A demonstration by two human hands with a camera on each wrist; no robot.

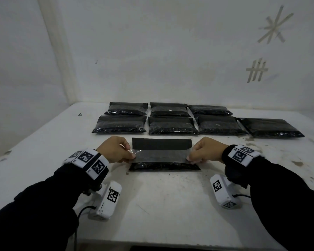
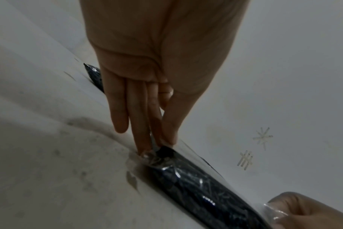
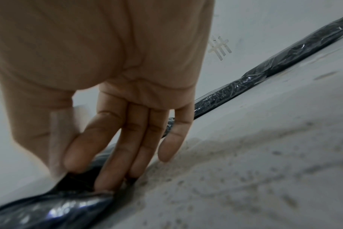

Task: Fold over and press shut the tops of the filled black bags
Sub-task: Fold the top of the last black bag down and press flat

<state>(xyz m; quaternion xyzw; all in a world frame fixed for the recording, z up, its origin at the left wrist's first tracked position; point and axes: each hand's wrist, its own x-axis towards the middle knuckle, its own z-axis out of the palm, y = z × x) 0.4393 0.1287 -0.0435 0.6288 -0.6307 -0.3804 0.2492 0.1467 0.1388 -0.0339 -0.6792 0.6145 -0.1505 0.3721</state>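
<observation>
A filled black bag (image 1: 163, 166) lies on the white table (image 1: 170, 200) right in front of me. Its clear flap (image 1: 160, 155) is pulled toward me over the filling, and a matte black strip (image 1: 161, 143) shows behind it. My left hand (image 1: 132, 156) pinches the flap's left end between thumb and fingers (image 2: 147, 139). At the right end my right hand (image 1: 189, 159) pinches the same flap, the plastic showing against its fingers (image 3: 108, 162). The bag (image 2: 196, 182) runs between both hands and appears blurred in the right wrist view (image 3: 49, 207).
Several more filled black bags (image 1: 172, 125) lie in two rows toward the back of the table, one further right (image 1: 270, 127). White walls (image 1: 152, 51) close off the back and left. Tape marks (image 1: 256, 70) stick to the wall at the right.
</observation>
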